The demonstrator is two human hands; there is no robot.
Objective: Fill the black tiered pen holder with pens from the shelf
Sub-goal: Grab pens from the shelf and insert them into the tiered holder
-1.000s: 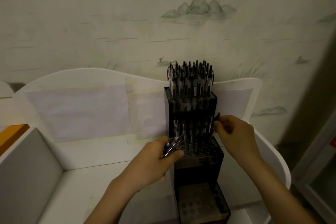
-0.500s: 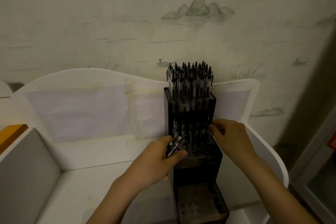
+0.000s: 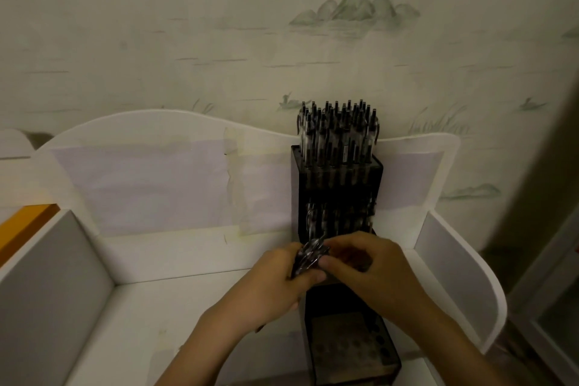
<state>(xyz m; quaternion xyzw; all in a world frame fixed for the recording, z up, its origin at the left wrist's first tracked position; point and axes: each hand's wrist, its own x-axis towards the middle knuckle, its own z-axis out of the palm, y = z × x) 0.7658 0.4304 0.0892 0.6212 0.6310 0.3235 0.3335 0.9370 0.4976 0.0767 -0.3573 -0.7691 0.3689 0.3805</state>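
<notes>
A person is standing over a white shelf [image 3: 200, 263] with raised sides, seen from their own head height in dim light, and both hands are meeting just right of the frame's centre. The left hand [image 3: 275, 285] is gripping a small bundle of pens [image 3: 308, 255], fingers curled round the barrels so that the tips are fanning out above the fist. The right hand [image 3: 372, 263] is reaching across to that bundle with its fingertips curled at the pens' ends, apparently pinching one to draw it out, though the dimness is making it hard to confirm the pinch. Directly behind the hands, the black tiered pen holder [image 3: 338, 185] is standing on the shelf against its back panel. Its top tier, in the upper centre of the frame, is packed with upright pens [image 3: 336, 131]; the middle tier is holding more pens, partly hidden by the hands; the lowest tier [image 3: 351, 351], at the bottom centre, is showing rows of bare holes. The pens are likely light, stiff and smooth, so a loose bundle could slip or splay; each is probably best taken singly near its upper end and lowered straight into a hole.
</notes>
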